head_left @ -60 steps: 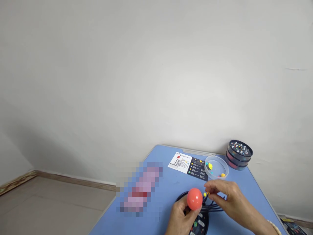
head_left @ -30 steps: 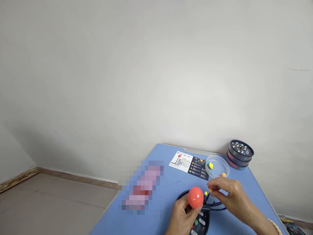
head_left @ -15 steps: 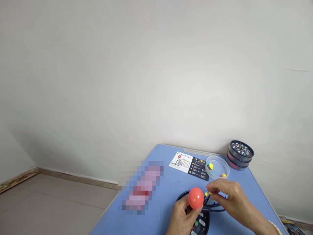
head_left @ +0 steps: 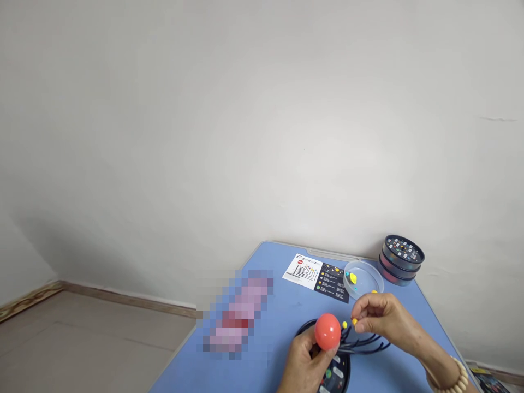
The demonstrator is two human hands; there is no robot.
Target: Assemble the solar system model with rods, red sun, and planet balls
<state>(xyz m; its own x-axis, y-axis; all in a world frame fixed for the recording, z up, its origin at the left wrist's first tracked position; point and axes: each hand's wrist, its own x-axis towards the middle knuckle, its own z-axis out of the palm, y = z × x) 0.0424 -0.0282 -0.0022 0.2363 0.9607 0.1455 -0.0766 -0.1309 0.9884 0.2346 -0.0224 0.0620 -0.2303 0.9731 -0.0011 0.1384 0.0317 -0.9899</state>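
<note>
- Compared with half a second ago, the right hand (head_left: 385,319) is a little more to its right, and more of its bead bracelet (head_left: 460,376) shows at the wrist.
- The curved tips of the black rods (head_left: 364,342) now show more fully below this hand; the left hand (head_left: 301,363) and the red ball (head_left: 327,331) stay almost in the same place.
- The blue table (head_left: 282,322) carries the work; ahead of the hands is a pale wall (head_left: 245,136), and far to the left of them a greyish floor (head_left: 94,338).
- Beyond the right hand are the clear dish (head_left: 368,278), the leaflet (head_left: 303,270) and the stack of round boxes (head_left: 400,261).
- The rods have their long axis sideways, from beside the left hand to below the right hand, with ends bending upward.
- The left hand is closed on the red ball from below, above the round black base (head_left: 338,374).
- The right thumb and fingers pinch the orange bead (head_left: 355,322); I cannot tell whether it sits on a rod.
</note>
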